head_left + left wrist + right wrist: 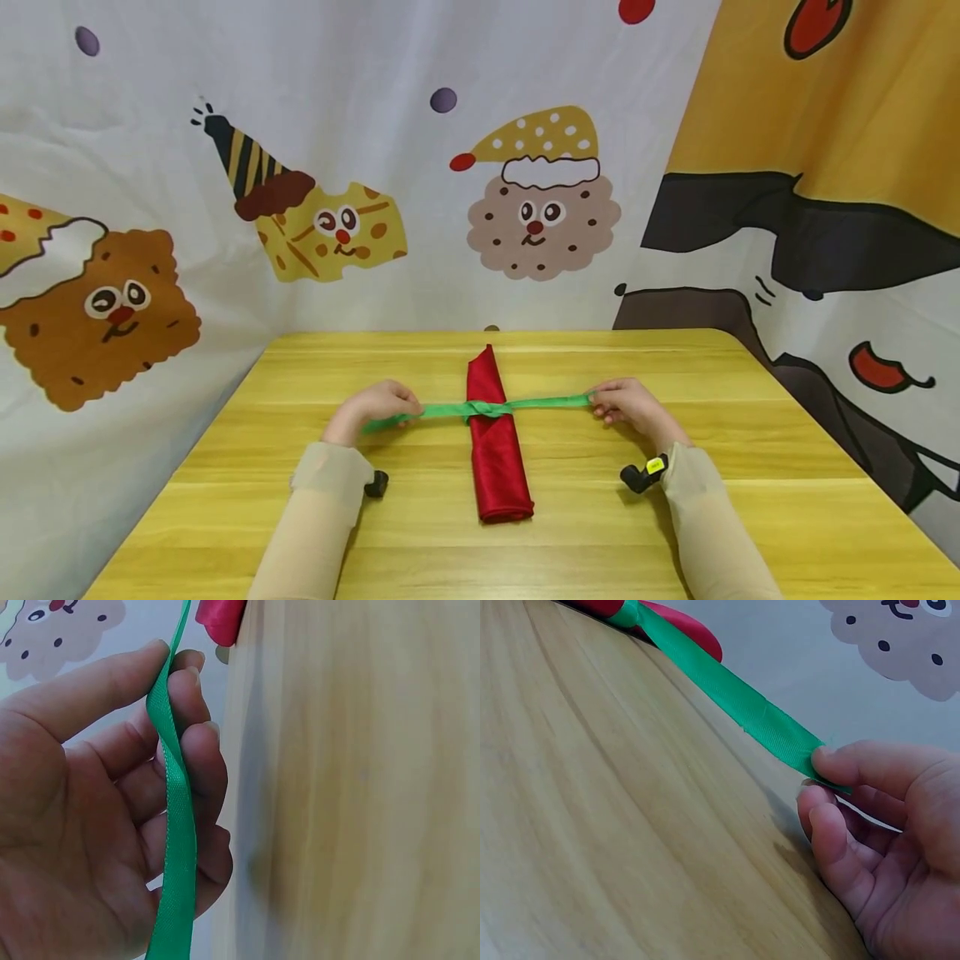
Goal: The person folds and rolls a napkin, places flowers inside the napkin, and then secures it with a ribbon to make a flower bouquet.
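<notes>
A rolled red satin cloth (501, 475) lies lengthwise on the table, with a green ribbon (447, 410) crossed or knotted around its middle. My left hand (381, 402) pinches the ribbon on the left between thumb and fingers. In the left wrist view the ribbon (177, 825) runs on past the pinch, loose across the curled fingers. On the right, my right hand (628, 403) pinches the ribbon's other end; the right wrist view shows thumb and index finger on the ribbon tip (810, 754). Both ribbon lengths stretch nearly straight out sideways from the cloth.
The wooden table (585, 542) spreads under both arms. Behind its far edge hangs a curtain (435, 283) printed with cartoon food figures. A small black device (641, 477) sits at the right wrist, another black device (377, 485) at the left.
</notes>
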Motion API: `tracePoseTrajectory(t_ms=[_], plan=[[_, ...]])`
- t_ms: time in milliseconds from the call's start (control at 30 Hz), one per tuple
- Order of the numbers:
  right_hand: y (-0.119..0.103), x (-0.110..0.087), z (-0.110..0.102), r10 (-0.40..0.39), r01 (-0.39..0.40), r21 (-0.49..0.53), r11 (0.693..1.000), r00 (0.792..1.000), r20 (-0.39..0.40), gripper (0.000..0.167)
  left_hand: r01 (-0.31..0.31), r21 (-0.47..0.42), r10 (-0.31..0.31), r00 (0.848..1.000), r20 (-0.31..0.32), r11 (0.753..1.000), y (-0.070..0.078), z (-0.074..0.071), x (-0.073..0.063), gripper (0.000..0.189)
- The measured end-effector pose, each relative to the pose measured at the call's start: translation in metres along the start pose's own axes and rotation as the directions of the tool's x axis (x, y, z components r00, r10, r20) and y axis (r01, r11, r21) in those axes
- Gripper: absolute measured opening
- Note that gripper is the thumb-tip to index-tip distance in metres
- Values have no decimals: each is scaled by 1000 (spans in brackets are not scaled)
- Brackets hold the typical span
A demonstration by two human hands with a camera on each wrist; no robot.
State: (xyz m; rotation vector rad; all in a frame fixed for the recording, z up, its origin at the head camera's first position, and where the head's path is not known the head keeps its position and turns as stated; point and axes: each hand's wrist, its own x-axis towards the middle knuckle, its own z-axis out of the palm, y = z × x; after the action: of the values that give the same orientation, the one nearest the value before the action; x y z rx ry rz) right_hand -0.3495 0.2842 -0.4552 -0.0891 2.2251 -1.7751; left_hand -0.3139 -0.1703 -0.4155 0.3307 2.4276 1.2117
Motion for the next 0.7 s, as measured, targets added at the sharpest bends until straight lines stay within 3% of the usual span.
tracePoseTrajectory(t_ms=[300, 700], plan=[[5, -4, -6, -18, 21, -34, 999, 997, 78, 30, 17, 23, -17, 1000, 4, 1000, -10, 2, -1, 21], [4, -1, -17, -17, 17, -5, 1000, 999, 38, 30, 43, 23, -43, 999, 13, 999, -9, -6, 1, 22]])
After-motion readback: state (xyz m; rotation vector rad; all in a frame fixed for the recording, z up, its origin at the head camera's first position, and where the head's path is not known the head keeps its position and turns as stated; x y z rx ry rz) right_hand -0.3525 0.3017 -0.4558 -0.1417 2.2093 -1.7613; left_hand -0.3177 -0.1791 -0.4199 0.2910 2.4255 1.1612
